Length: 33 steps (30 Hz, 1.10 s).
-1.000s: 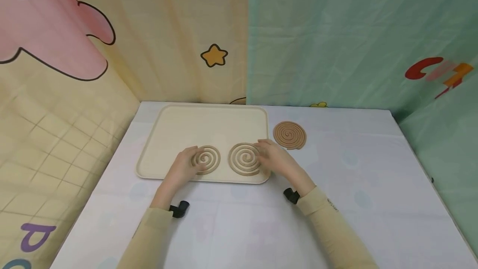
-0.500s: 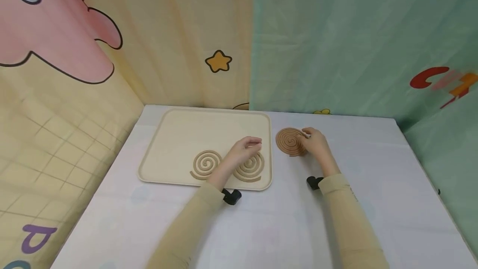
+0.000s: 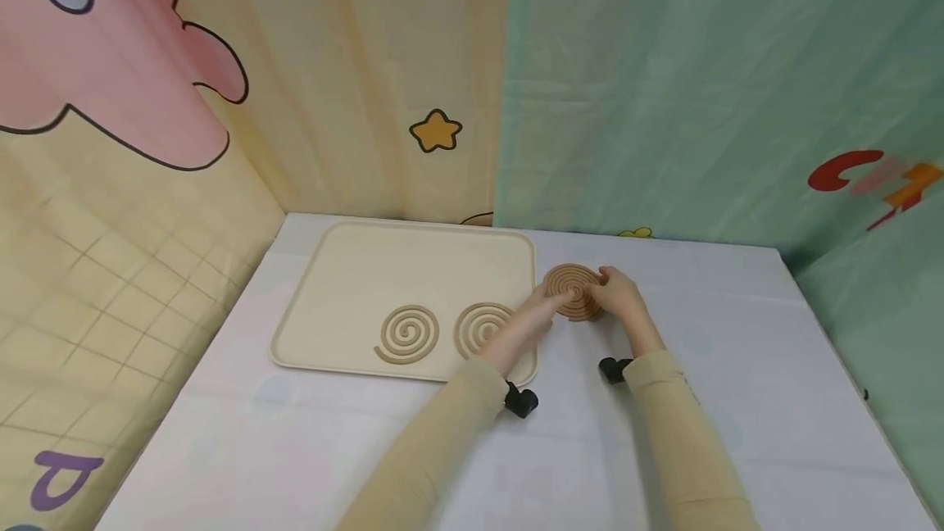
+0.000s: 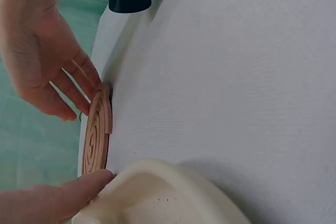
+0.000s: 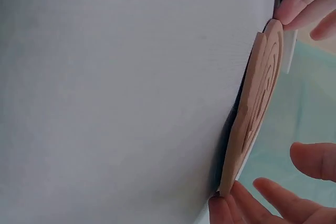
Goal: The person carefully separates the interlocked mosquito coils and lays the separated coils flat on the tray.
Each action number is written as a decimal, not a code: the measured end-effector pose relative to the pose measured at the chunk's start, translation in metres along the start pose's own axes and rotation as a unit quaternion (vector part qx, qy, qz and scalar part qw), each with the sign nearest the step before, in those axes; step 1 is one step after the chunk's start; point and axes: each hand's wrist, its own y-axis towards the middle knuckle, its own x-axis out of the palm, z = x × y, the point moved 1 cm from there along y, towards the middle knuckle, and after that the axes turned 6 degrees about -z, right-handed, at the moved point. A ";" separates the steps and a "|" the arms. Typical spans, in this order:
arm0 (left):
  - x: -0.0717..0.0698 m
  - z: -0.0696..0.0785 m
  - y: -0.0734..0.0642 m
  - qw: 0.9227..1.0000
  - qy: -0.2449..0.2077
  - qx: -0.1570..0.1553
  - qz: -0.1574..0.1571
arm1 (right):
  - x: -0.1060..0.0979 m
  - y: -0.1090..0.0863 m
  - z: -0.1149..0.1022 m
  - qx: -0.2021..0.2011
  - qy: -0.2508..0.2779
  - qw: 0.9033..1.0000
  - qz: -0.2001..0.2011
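Coils: three in all, one brown, two paler with wider gaps between their rings.
Brown coil [image 3: 571,279]: just beyond the tray's right edge, over the table, a dark strip of shadow along its underside; cannot tell whether it lies flat.
Pale coils: two, both on the tray; the left one [image 3: 406,336] in plain sight, the right one [image 3: 472,328] partly hidden by a hand.
Hands: two, both at the brown coil.
Left hand [image 3: 522,328]: fingertips at the coil's left rim, thumb held apart from them, slightly blurred.
Right hand [image 3: 624,300]: fingers reach the right rim, loosely extended, thumb spread away above.
Sleeves [image 3: 686,437]: two, beige, cuffs at the wrists.
Wrist devices [image 3: 520,400]: two, black, one per wrist.
Tray [image 3: 383,265]: one, cream, rounded corners and raised rim, toward the table's far left.
Table [image 3: 560,465]: white cloth with faint pale spots.
Room: walls draped in two fabrics, a yellow curtain [image 3: 428,23] on the left and a green curtain [image 3: 664,64] on the right.
Prints: one orange star [image 3: 436,132], a large pink figure [image 3: 125,64], a purple letter shape [image 3: 66,479].
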 end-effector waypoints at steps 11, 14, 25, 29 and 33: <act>-0.005 0.007 -0.006 0.993 0.081 0.032 0.082 | 0.000 -0.014 0.003 0.040 0.086 0.995 0.012; -0.004 0.011 -0.010 0.983 0.122 0.075 0.115 | 0.003 -0.021 0.000 0.033 0.148 0.988 0.022; -0.025 0.003 -0.021 0.930 0.112 0.228 0.266 | 0.026 -0.049 -0.028 -0.010 0.329 0.944 -0.001; -0.040 0.001 -0.029 0.920 0.061 0.262 0.286 | 0.037 -0.057 -0.037 -0.040 0.371 0.927 -0.039; -0.051 -0.001 -0.039 0.919 0.040 0.267 0.287 | 0.048 -0.063 -0.043 -0.071 0.395 0.913 -0.074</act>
